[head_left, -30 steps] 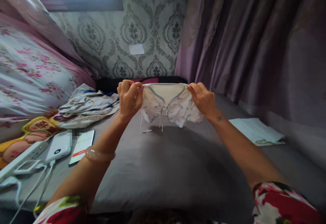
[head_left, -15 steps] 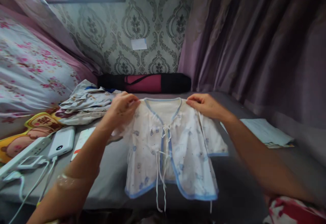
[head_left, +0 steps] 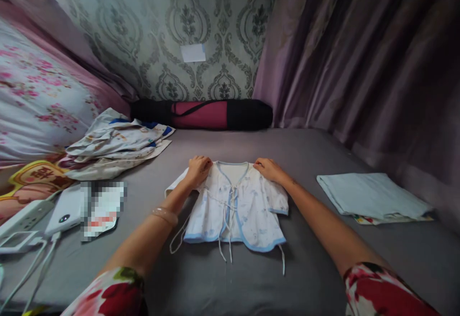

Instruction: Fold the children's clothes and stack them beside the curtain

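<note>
Nearest, loose ties [head_left: 283, 259] trail past the hem of the shirt [head_left: 253, 210] onto the grey sheet [head_left: 305, 282]. The shirt lies spread, front up. At its shoulders, the fingers of the left hand [head_left: 198, 171] and right hand [head_left: 270, 170] pinch the cloth. This looks like the flattening step; the next move calls for a light touch (those ties could snag). Farther back lies a long bag [head_left: 201, 115].

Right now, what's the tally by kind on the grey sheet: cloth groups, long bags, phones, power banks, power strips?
Cloth groups: 3 (white blue-trimmed tie-front shirt, crumpled patterned cloth heap, folded pale-blue cloth stack)
Long black-and-crimson bag: 1
Flat rectangular phone: 1
White rectangular power bank: 1
White plastic power strip: 1
Total: 7
</note>
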`<state>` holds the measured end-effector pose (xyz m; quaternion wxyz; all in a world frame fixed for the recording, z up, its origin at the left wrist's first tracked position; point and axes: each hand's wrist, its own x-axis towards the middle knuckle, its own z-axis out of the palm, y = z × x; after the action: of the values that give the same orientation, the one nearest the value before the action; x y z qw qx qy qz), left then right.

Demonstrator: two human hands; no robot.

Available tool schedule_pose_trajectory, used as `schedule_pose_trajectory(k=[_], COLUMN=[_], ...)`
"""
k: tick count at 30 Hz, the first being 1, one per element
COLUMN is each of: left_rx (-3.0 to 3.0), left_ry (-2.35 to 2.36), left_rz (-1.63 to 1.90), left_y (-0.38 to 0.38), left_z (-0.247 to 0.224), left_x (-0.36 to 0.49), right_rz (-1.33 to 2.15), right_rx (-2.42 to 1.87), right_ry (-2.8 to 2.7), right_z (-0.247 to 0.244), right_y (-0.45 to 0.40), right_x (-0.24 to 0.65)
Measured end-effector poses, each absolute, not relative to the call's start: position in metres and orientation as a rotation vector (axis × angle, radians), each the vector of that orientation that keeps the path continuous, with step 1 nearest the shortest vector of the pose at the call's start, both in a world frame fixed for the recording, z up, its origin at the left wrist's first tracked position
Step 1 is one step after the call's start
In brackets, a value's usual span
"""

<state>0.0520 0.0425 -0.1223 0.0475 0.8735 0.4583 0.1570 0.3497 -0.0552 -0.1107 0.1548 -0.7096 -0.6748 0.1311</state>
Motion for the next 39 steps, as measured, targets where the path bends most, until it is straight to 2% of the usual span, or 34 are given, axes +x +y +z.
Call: schedule_pose_trajectory(k=[19, 26, 32, 36, 39], left_rx=[2.666, 2.656, 2.688, 2.733, 2.719], left_ry=[1.371, 1.521, 1.522, 1.254, 1.254], left_rz=[0.462, 0.432, 0.453, 0.288, 0.164], left_y=[0.147, 0.159, 0.144, 0.128, 0.12], left_z=[-0.142, -0.137, -0.133, -0.138, -0.149], left_x=[0.086, 0.1, 0.105, 0.111, 0.116], right_rz=[0.343, 0.217, -0.042, 0.154, 0.27], right_rx=[-2.084, -2.149, -2.129, -2.051, -2.111], right_ry=[-1.958, -1.92, -2.02, -2.161, -2.134], right_z=[-0.125, -0.13, -0.125, -0.129, -0.14], right_y=[0.044, 0.061, 0.048, 0.039, 0.038], right_x=[0.378, 0.377, 0.354, 0.332, 0.322])
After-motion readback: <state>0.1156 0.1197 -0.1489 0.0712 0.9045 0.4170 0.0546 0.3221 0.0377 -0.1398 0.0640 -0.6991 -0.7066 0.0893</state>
